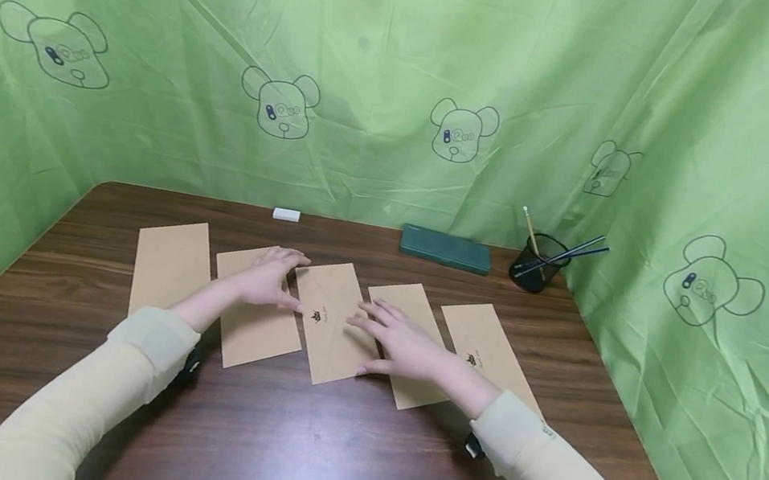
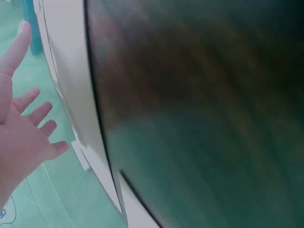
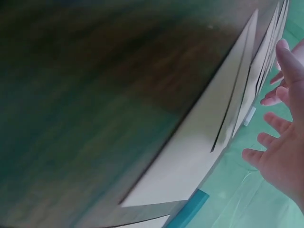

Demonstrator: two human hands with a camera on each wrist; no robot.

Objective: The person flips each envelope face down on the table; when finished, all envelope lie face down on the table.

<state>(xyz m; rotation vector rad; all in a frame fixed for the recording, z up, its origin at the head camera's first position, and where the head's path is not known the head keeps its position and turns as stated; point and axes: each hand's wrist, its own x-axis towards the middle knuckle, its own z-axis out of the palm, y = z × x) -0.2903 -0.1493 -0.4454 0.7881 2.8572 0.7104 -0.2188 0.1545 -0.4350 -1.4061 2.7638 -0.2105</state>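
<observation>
Several brown envelopes lie in a row on the wooden table. My left hand is over the second envelope from the left, thumb reaching toward the middle envelope, which bears a small dark crown mark. Over the fourth envelope is my right hand, fingers spread, its tips near the middle envelope's right edge. The leftmost envelope shows no mark; the rightmost one carries a crown mark, partly behind my right forearm. In the wrist views the left hand and right hand have extended fingers and hold nothing.
Along the table's back edge lie a white block and a dark green case. A black mesh cup with pencils stands at the back right. Green curtains printed with bear faces hang behind and beside the table.
</observation>
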